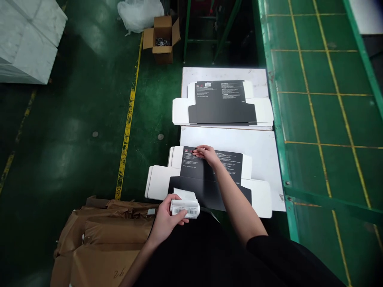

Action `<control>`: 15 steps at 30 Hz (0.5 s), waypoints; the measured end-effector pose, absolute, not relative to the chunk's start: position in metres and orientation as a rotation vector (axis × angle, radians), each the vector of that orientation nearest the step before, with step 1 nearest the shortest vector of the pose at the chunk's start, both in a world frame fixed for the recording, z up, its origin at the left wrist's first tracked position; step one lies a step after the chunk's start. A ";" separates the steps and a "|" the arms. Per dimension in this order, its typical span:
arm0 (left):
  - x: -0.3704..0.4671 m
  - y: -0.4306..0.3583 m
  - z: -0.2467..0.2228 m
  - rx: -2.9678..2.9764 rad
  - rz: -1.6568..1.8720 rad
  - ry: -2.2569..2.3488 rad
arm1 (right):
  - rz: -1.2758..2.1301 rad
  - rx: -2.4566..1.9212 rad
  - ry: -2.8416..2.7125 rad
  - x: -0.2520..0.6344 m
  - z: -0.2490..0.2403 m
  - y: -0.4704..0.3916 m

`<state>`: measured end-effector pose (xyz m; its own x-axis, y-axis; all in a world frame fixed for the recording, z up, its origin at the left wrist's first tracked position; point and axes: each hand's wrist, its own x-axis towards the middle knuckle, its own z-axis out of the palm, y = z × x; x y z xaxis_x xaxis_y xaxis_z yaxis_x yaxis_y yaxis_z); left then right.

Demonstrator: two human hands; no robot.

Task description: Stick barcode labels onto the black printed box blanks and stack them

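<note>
My left hand is closed around a roll of white barcode labels, with the thumb near the printed barcode. A loose strip stands up from the roll's far side. My right hand lies with outstretched fingers on the upper part of a flat, unfolded black-and-white carton, beside its printed heading. Whether a label sits under the fingertips is hidden. More cartons lie stacked beneath this one. Beyond them rests a second stack of flat cartons, the top one bearing a small white barcode label.
Both stacks lie on white boards. A green metal frame runs along the right. Brown paper-wrapped packages stand at lower left. An open cardboard box and a plastic bag are at the back. White wrapped blocks stand far left.
</note>
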<state>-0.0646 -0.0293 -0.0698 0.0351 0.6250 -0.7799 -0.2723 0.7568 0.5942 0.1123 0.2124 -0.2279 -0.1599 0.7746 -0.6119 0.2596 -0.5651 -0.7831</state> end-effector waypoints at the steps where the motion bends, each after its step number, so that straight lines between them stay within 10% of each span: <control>1: -0.066 -0.029 -0.070 0.318 0.713 1.372 | 1.642 -1.786 -1.178 0.121 -0.228 0.213; 15: -0.065 -0.022 -0.105 0.321 0.749 1.301 | 0.868 -1.521 -2.486 0.178 -0.255 0.229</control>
